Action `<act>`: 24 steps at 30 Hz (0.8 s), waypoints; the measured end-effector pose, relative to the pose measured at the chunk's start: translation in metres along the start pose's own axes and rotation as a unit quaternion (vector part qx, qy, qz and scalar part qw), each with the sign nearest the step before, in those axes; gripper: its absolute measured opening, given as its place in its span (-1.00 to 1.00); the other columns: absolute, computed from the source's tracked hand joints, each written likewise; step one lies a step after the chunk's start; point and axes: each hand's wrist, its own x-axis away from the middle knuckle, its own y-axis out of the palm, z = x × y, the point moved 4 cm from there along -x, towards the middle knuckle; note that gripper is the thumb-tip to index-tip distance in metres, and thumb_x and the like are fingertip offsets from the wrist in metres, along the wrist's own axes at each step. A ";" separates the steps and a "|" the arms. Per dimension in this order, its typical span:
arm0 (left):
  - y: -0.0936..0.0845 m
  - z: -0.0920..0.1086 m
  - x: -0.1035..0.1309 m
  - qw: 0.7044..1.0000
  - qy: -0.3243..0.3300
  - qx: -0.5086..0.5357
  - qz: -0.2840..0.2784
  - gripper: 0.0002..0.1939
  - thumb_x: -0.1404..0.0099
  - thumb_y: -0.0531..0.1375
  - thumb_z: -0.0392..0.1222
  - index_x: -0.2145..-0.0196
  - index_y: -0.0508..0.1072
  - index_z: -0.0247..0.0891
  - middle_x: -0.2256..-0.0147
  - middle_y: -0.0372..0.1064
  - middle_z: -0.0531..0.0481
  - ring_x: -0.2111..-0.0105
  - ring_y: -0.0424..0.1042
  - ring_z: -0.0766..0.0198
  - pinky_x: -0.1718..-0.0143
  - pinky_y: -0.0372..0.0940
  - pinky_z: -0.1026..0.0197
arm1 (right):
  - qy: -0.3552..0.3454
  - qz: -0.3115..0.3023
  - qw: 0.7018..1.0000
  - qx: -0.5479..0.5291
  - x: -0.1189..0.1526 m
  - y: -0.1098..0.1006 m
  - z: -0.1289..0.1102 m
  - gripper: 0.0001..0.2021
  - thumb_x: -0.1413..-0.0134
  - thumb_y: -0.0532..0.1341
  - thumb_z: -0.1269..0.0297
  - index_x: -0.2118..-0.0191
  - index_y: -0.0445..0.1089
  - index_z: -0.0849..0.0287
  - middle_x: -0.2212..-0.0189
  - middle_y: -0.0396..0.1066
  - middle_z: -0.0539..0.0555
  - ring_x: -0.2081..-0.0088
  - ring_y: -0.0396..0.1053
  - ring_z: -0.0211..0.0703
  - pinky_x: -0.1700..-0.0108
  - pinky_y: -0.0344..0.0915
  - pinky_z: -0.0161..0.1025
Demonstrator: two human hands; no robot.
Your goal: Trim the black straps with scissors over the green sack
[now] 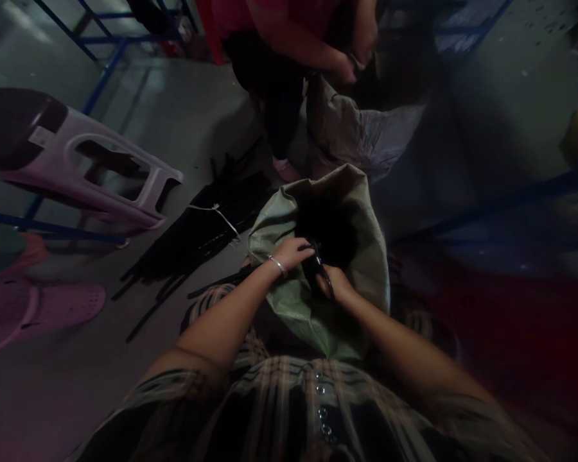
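Observation:
Over the mouth of an upright pale green woven sack [289, 301], both of my hands meet at a shiny black piece [312, 268]. Its lower end bends into a curve, and the dim light hides what kind of thing it is. My left hand [293, 253], with a bracelet at the wrist, is closed on its upper end. From the other side, my right hand [338, 282] is closed around its lower part. A dark mass [330, 221] fills the sack's opening just beyond my fingers; its details are lost in shadow.
Long black strips [207, 221] tied with white string lie on the floor at left. Beyond them are a tipped plastic stool [101, 163] and a pink basket [62, 305]. Ahead, a co-worker [293, 38] handles something dark over a greyish sack [356, 135]. Blue metal frames [501, 208] stand around.

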 end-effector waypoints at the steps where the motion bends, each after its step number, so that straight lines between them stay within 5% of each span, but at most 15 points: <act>1: -0.001 -0.001 0.000 1.000 -0.003 0.001 -0.002 -0.76 -0.15 0.17 -0.10 0.27 0.54 -0.24 0.34 0.48 0.03 0.33 0.40 0.29 0.27 0.25 0.28 | 0.003 0.006 1.000 -0.011 0.000 -0.001 0.000 -0.86 -0.02 0.09 0.26 0.45 0.31 0.19 0.53 0.38 0.02 0.50 0.28 -0.25 0.42 0.16 -0.35; 15: -0.012 -0.006 -0.001 1.000 -0.026 0.002 0.004 -0.75 -0.16 0.15 -0.11 0.29 0.55 -0.26 0.43 0.45 0.03 0.40 0.37 0.31 0.34 0.22 0.30 | 0.059 0.047 0.990 -0.119 -0.003 0.000 0.008 -0.72 0.01 0.08 0.15 0.62 0.18 0.17 0.66 0.24 -0.03 0.58 0.16 -0.28 0.53 0.07 -0.35; 24: -0.012 -0.004 0.001 0.998 -0.031 0.027 0.037 -0.75 -0.16 0.16 -0.10 0.28 0.54 -0.26 0.39 0.47 0.02 0.36 0.38 0.29 0.29 0.25 0.29 | 0.046 -0.040 0.998 -0.023 -0.003 0.001 -0.003 -0.85 -0.07 0.07 0.28 0.30 0.35 0.18 0.38 0.46 0.09 0.36 0.37 -0.14 0.30 0.24 -0.30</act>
